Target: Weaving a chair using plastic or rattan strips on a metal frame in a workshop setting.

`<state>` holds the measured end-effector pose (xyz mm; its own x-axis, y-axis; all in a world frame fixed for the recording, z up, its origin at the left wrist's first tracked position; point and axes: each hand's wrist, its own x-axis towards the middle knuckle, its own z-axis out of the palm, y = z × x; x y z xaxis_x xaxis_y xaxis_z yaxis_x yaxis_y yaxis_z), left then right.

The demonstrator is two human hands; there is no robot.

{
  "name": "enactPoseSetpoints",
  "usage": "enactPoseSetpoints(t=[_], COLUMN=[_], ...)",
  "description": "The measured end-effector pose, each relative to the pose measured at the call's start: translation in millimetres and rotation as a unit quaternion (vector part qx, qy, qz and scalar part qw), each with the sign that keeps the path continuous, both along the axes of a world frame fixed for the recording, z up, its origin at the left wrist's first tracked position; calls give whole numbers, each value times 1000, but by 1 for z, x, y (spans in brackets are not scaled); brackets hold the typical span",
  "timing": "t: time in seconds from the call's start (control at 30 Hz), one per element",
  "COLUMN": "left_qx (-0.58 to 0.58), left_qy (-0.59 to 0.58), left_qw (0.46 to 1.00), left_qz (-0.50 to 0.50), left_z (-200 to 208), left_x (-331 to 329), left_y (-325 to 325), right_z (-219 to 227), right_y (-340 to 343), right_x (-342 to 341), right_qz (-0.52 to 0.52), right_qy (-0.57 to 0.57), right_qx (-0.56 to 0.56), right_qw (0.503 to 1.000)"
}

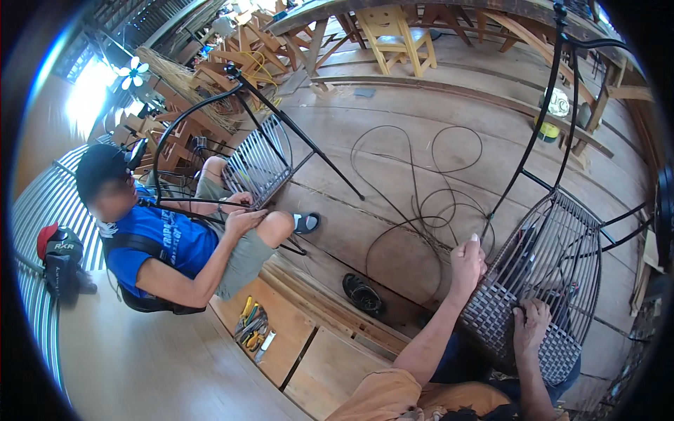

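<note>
A black metal chair frame (554, 184) lies tipped over my lap, thin rods running lengthwise across its seat. Grey-brown strands are woven over and under the rods into a checkered band (491, 319) at the end nearest me. At the left edge of that weave, my left hand (468, 266) is closed in a pinch, apparently on a dark weaving strand (421, 217) whose long loops spread over the floor. My right hand (532, 326) rests on the woven part and the rods, fingers apart and slightly bent, with nothing visible in it.
On my left, a seated person in a blue shirt (172, 242) works on a similar chair (256, 161). Pliers and other hand tools (253, 330) lie on a wooden board. A dark sandal (363, 293) sits on the plank floor. Farther off stands a yellow wooden chair (397, 42).
</note>
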<state>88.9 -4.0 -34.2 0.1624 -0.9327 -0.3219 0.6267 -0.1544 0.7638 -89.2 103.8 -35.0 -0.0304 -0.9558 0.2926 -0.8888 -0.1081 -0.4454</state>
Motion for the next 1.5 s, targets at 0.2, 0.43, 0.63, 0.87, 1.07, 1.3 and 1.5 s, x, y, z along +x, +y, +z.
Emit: enactPoseSetpoints(t=[0.2, 0.43, 0.63, 0.87, 1.07, 1.3, 1.5], left_qx=[23, 44, 36, 22, 14, -194, -50], left_qy=[12, 83, 73, 77, 96, -673, -704], left_qw=[999, 994, 995, 995, 995, 703, 683], left_qz=[23, 48, 64, 54, -4, 126, -189], left_z=[-8, -2, -14, -15, -5, 15, 18], left_x=[-2, -15, -17, -15, -6, 51, 8], left_y=[2, 25, 34, 34, 34, 34, 86], right_z=[0, 3, 1, -12, -8, -4, -12], right_y=[2, 10, 18, 21, 21, 18, 16], right_x=[0, -18, -13, -18, -20, -17, -15], right_qz=[-7, -24, -13, -7, -7, -5, -8], right_qy=[-26, -7, 27, 11, -1, -5, 4], right_qx=[-1, 56, 28, 16, 28, 14, 13], right_qw=[1000, 998, 999, 1000, 1000, 1000, 1000])
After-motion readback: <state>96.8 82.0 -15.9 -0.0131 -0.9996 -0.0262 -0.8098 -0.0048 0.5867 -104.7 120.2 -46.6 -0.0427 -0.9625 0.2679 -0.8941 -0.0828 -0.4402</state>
